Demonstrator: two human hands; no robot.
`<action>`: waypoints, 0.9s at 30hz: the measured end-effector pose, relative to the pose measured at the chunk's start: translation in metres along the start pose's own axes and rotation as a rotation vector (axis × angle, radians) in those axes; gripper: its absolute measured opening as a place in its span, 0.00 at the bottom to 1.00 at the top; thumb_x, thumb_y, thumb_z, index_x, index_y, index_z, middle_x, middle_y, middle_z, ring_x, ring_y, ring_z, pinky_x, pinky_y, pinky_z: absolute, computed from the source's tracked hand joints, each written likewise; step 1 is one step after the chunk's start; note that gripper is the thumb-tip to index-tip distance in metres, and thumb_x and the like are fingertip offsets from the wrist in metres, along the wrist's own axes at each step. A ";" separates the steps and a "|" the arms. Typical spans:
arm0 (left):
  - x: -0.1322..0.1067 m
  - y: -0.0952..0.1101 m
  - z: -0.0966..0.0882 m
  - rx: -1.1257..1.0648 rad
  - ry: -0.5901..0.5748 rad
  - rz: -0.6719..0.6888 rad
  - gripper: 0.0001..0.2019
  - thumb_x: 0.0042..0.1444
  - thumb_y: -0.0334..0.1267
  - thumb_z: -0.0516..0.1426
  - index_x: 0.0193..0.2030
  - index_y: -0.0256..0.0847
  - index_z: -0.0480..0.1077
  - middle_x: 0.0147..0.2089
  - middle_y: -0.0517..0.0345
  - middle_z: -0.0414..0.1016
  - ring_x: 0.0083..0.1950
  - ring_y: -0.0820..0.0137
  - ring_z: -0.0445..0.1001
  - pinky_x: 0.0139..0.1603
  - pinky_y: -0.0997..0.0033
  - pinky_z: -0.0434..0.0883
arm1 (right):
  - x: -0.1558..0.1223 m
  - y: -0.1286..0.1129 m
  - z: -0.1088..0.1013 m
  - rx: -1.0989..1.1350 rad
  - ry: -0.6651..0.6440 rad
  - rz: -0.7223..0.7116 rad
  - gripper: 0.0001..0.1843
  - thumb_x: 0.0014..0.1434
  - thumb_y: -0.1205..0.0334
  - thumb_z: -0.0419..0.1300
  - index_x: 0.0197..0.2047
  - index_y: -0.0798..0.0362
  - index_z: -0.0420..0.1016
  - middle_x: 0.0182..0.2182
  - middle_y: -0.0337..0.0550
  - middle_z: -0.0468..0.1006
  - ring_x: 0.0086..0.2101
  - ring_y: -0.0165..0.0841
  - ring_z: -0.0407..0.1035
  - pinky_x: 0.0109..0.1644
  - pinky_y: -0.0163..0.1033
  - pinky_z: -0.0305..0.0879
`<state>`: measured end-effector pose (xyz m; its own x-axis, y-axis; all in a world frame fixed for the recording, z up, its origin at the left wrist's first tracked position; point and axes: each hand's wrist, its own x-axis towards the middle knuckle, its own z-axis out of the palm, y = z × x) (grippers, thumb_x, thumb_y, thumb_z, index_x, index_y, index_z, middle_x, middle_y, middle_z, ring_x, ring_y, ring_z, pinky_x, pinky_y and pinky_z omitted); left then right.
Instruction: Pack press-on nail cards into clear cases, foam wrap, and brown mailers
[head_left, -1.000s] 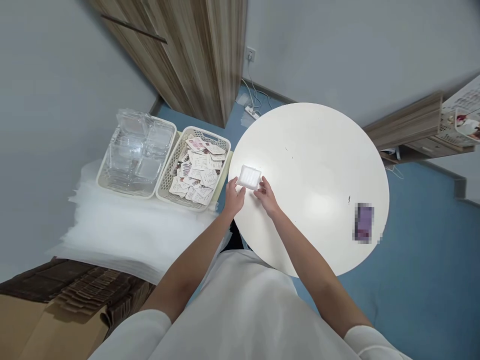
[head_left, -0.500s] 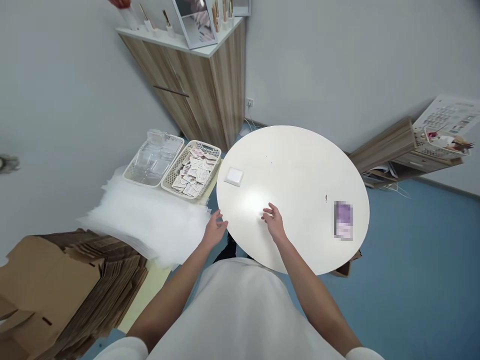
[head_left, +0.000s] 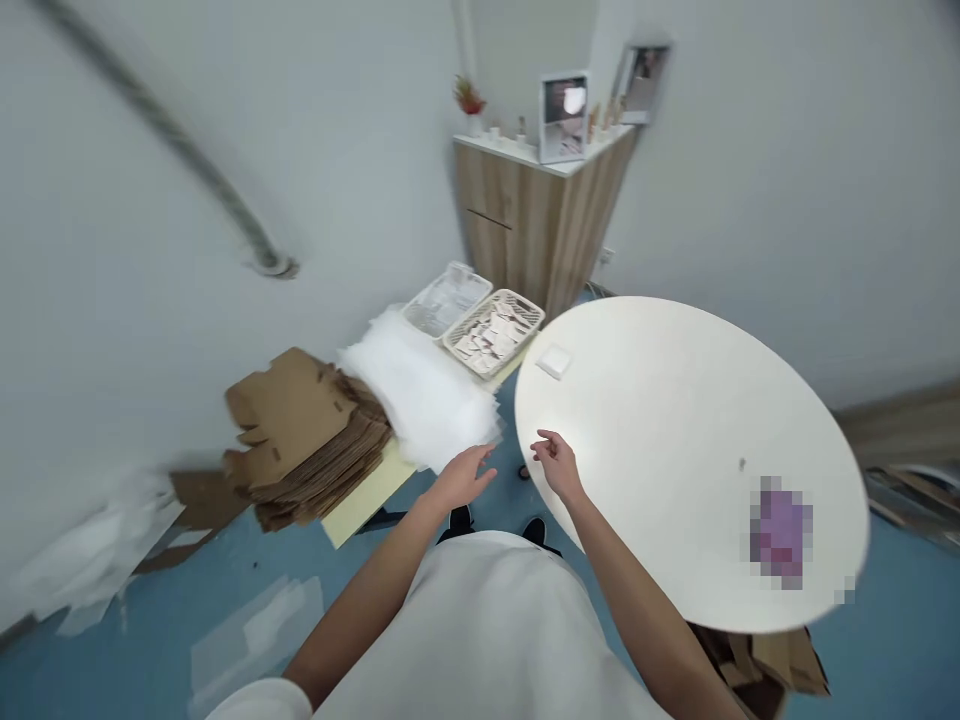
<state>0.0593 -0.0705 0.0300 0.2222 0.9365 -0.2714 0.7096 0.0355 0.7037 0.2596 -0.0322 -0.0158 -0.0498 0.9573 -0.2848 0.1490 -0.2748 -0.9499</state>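
Note:
My left hand [head_left: 463,478] holds nothing, its fingers stretched and thumb apart. It hovers in front of a stack of thin white sheets [head_left: 427,385], close to the stack's near corner; whether it touches is hard to tell. Over the left rim of the round white table [head_left: 667,400] hangs my right hand [head_left: 557,465], bare, with its fingers slightly bent and apart. A small white square item [head_left: 554,361] lies on the table's left side, beyond that hand. A blurred purple item [head_left: 782,530] lies toward the table's right side.
Flattened brown cardboard boxes [head_left: 300,430] are piled left of the sheets. Behind the sheets stand a basket of printed cards [head_left: 491,335] and a bin of clear plastic pieces [head_left: 448,298]. A wooden cabinet [head_left: 517,200] stands in the corner. Plastic sheeting [head_left: 255,635] lies on the blue floor.
My view has swung left, so the table and cabinet sit farther right. My left hand has shifted toward the white sheets, and my right hand is now nearer the table's left rim.

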 end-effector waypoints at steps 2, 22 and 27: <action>-0.016 -0.015 -0.019 0.022 0.103 0.010 0.21 0.54 0.44 0.49 0.55 0.42 0.60 0.52 0.50 0.67 0.46 0.65 0.69 0.46 0.63 0.66 | 0.008 -0.011 0.024 -0.045 -0.063 -0.052 0.22 0.49 0.52 0.53 0.45 0.54 0.66 0.32 0.44 0.74 0.30 0.33 0.68 0.36 0.41 0.64; -0.121 -0.215 -0.165 0.249 0.487 -0.457 0.24 0.51 0.52 0.49 0.50 0.39 0.64 0.46 0.45 0.69 0.47 0.57 0.68 0.42 0.63 0.64 | 0.045 -0.106 0.327 -0.876 -0.438 -0.596 0.27 0.50 0.64 0.57 0.54 0.51 0.59 0.45 0.51 0.67 0.46 0.42 0.61 0.47 0.44 0.57; -0.125 -0.230 -0.164 0.148 0.509 -0.433 0.22 0.54 0.51 0.47 0.48 0.39 0.65 0.46 0.46 0.70 0.49 0.58 0.67 0.42 0.66 0.64 | 0.059 -0.108 0.350 -1.056 -0.358 -0.468 0.21 0.49 0.65 0.56 0.48 0.51 0.63 0.41 0.52 0.69 0.41 0.44 0.64 0.40 0.45 0.58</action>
<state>-0.2414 -0.1385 0.0104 -0.4183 0.8975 -0.1399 0.7559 0.4294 0.4942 -0.1055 0.0225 0.0248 -0.5605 0.8195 -0.1196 0.7682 0.4606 -0.4446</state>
